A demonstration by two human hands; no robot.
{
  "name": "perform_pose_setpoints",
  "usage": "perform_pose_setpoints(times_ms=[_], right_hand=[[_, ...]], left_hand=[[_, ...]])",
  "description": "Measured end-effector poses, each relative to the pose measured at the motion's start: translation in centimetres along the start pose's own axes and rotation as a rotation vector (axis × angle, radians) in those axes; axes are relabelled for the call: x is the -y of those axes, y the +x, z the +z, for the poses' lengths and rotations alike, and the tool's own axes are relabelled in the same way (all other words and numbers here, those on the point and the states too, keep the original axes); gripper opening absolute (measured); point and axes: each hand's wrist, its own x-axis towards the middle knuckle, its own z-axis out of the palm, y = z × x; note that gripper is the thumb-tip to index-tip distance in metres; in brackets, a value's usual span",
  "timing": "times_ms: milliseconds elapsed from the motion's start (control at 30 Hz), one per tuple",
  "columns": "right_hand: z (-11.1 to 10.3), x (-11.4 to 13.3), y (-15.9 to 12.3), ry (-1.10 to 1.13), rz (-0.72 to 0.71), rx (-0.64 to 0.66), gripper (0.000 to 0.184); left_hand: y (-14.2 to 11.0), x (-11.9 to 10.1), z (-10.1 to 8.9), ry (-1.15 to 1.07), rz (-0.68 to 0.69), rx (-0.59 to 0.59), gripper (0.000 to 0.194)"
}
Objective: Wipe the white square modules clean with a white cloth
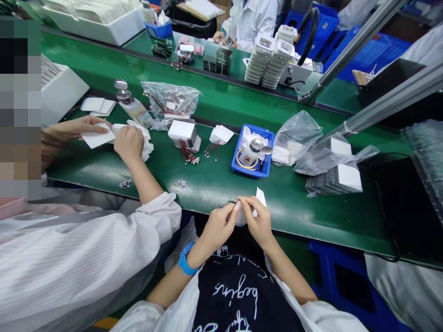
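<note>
Just over the near edge of the green bench, my left hand [220,222] and my right hand [259,220] meet with fingertips pinched together. Between them is a small white flat panel [241,217] with a dark edge, mostly covered by my fingers. From behind my right hand sticks up a white cloth [260,196]; whether it is in that hand's grip is hard to tell. A blue tray [234,167] ahead holds a white bottle [247,157] with a metal top and a yellow ring. To its left lie white panels with red wires [221,134] and a taller stack [182,130].
At left, a co-worker's hands [128,142] hold a white card [98,136] and cloth. Bagged panel stacks [349,179] stand at right under a slanted metal post [387,103]. Small metal parts [182,183] lie on the bench [207,184]. Another person sits across.
</note>
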Motion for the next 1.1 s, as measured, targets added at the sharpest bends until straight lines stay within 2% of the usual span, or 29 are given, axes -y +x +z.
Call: perform_pose_setpoints(times_ms=[133, 300, 433, 600, 733, 933, 1000, 1100], right_hand=[[-0.3, -0.3, 0.2, -0.072, -0.1, 0.013, 0.018], [-0.1, -0.6, 0.2, -0.287, -0.234, 0.021, 0.018], [0.5, -0.4, 0.0, -0.334, -0.195, -0.019, 0.017], [0.4, -0.1, -0.1, -0.129, -0.052, -0.023, 0.018], [-0.1, -0.6, 0.1, -0.124, -0.102, -0.007, 0.019], [0.2, -1.1, 0.0, -0.339, -0.249, -0.004, 0.019], [0.3, -1.0, -0.1, -0.336, -0.223, -0.026, 0.018], [0.2, -0.6, 0.0, -0.19, -0.115, -0.03, 0.018]], left_hand=[[0.1, 0.1, 0.0, 0.016, -0.004, 0.0, 0.034], [0.0, 0.1, 0.3, 0.054, -0.005, -0.003, 0.028], [0.0, 0.0, 0.5, 0.052, -0.011, -0.005, 0.026], [0.1, 0.1, 0.5, 0.033, -0.028, -0.006, 0.032], [0.1, 0.2, 0.6, 0.043, -0.031, -0.007, 0.033], [0.0, 0.2, 0.7, 0.095, -0.017, -0.006, 0.028], [0.0, 0.2, 0.8, 0.11, -0.013, -0.011, 0.027], [0.0, 0.2, 0.7, 0.122, -0.013, -0.019, 0.028]])
